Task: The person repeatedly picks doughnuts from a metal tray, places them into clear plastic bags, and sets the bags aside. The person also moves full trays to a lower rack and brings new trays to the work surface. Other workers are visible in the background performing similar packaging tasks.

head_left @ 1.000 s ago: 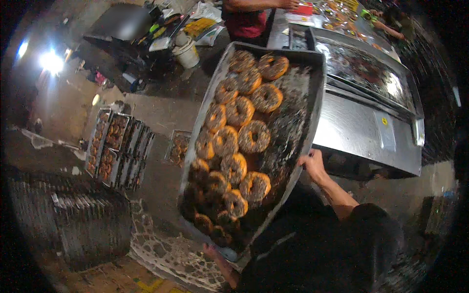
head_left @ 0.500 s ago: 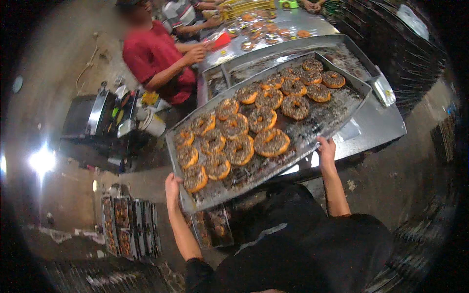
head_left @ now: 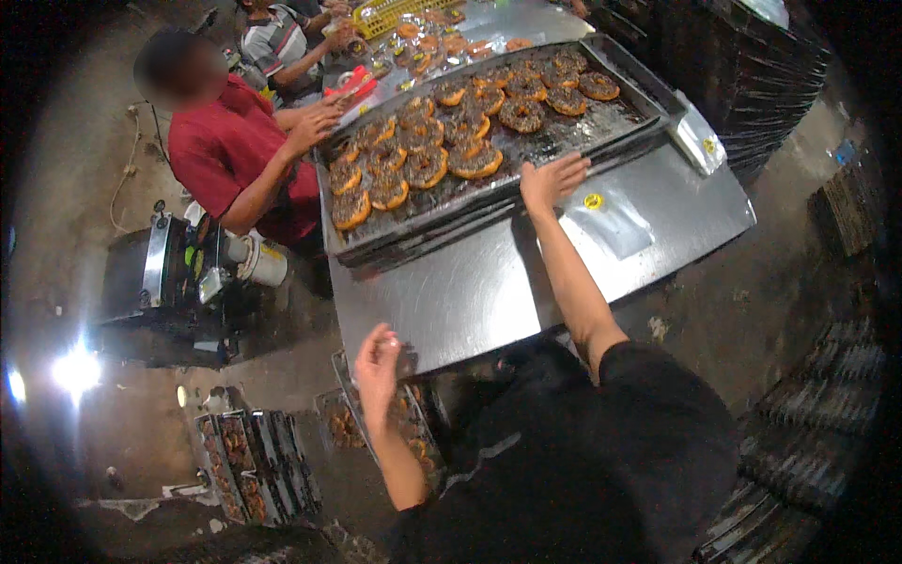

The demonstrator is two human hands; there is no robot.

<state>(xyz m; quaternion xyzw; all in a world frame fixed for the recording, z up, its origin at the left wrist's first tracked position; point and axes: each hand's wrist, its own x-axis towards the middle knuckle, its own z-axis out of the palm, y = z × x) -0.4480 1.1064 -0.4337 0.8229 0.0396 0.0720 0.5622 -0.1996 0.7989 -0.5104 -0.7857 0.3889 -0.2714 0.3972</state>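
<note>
A large metal tray (head_left: 601, 136) of ring doughnuts (head_left: 474, 160), topped with dark sprinkles, rests on the steel table, apparently on top of other trays. My right hand (head_left: 554, 181) lies with fingers stretched out at the tray's near edge, seemingly touching its rim and gripping nothing. Beside the table's near left corner is my left hand (head_left: 378, 362), away from the tray. Its fingers are loosely bent and apart, and I see nothing in them.
Steel table (head_left: 451, 301) carries a clear plastic bag (head_left: 620, 226) and several packed doughnuts (head_left: 423, 42) at the far side. A co-worker in a red shirt (head_left: 211, 146) stands left. Trays of doughnuts (head_left: 240, 461) stand low at left. A dark wrapped stack (head_left: 742, 85) rises at right.
The tray has moved away from me and come down onto the table. Both hands have let go; my left hand has drawn back from the tray's corner.
</note>
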